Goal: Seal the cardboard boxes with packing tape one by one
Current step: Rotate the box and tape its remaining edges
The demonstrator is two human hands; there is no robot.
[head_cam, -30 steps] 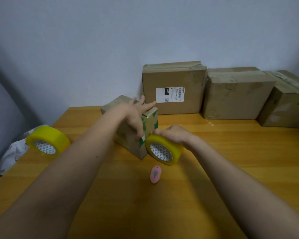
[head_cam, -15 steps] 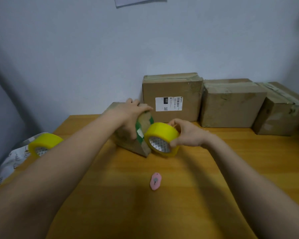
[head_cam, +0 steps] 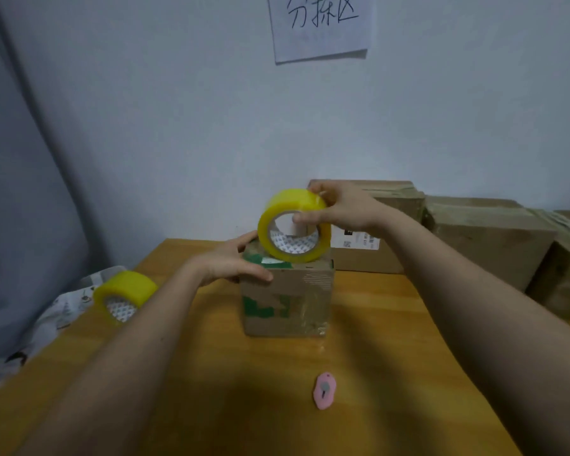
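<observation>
A small cardboard box [head_cam: 288,299] with green print stands upright in the middle of the wooden table [head_cam: 211,390]. My left hand [head_cam: 231,263] grips its top left edge, thumb on the front face and fingers over the top. My right hand [head_cam: 339,209] holds a yellow roll of packing tape [head_cam: 293,225] upright, thumb inside the core and fingers over the rim. The roll's lower edge rests on or just above the box top.
A second yellow tape roll [head_cam: 124,296] lies at the table's left edge. A pink cutter [head_cam: 324,390] lies on the table in front of the box. Three larger cardboard boxes [head_cam: 484,238] line the wall at the back right. A paper sign [head_cam: 320,24] hangs on the wall.
The small box has been turned upright and square to me. My right hand has lifted the tape roll from beside the box up to its top. The camera has tilted upward.
</observation>
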